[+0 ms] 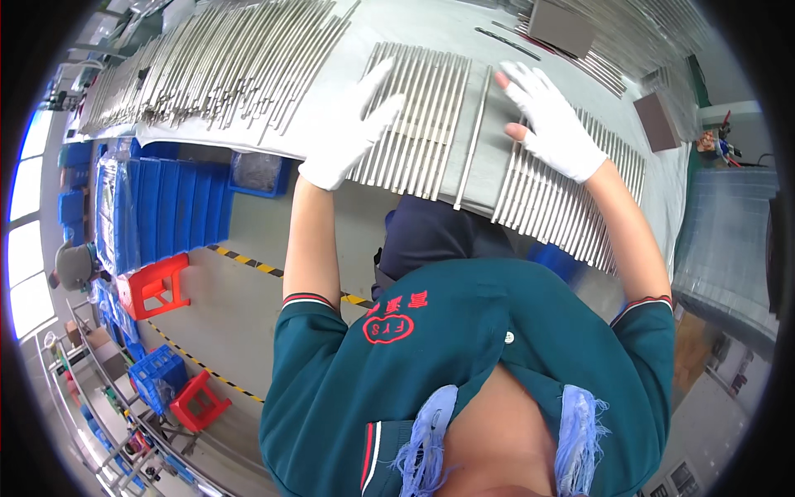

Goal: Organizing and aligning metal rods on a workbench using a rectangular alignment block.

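My left hand [346, 141], in a white glove, lies with its fingers stretched apart at the left edge of a row of slim metal rods [422, 124]. My right hand [556, 128], also gloved in white with bare thumb and index tips, is spread over the far left part of a second row of metal rods [571, 207]. Between the two rows lies one separate metal rod [474, 141], close to my right fingertips but apart from them. Neither hand grips a rod. Part of each row is hidden beneath the gloves.
A large batch of rods [224, 62] covers the table's left side. Dark drill-like rods [507, 43] and a grey block [561, 26] lie at the far side. Blue crates [166, 207] and red stools [157, 286] stand on the floor at left; another person [74, 267] is beyond.
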`<state>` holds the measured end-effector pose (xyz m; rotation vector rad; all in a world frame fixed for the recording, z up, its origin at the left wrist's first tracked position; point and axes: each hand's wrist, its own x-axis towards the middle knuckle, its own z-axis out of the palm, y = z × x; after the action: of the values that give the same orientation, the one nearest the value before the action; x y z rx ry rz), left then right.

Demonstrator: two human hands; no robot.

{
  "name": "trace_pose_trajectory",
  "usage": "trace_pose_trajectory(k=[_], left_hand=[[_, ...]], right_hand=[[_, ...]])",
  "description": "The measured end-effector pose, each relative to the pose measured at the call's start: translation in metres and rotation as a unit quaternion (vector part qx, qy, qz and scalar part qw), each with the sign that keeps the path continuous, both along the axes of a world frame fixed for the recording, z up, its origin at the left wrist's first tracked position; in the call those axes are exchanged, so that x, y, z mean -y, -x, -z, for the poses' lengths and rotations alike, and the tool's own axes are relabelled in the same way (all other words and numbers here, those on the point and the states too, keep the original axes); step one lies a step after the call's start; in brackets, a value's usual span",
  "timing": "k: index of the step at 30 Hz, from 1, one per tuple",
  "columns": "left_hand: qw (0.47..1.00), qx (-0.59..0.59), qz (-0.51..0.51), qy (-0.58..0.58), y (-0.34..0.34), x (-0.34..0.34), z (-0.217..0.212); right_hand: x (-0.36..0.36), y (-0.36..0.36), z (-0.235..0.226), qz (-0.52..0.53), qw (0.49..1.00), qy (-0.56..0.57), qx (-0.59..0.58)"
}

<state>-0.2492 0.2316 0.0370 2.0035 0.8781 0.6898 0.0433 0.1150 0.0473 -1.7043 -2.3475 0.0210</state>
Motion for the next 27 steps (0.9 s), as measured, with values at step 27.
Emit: trace_pose_trajectory(k=[27], left_hand=[[0.821, 0.422, 0.029, 0.383, -0.011, 0.003, 0.023]], right_hand=[[0.001, 0.053, 0.002, -0.105, 0.994, 0.022, 0.026]])
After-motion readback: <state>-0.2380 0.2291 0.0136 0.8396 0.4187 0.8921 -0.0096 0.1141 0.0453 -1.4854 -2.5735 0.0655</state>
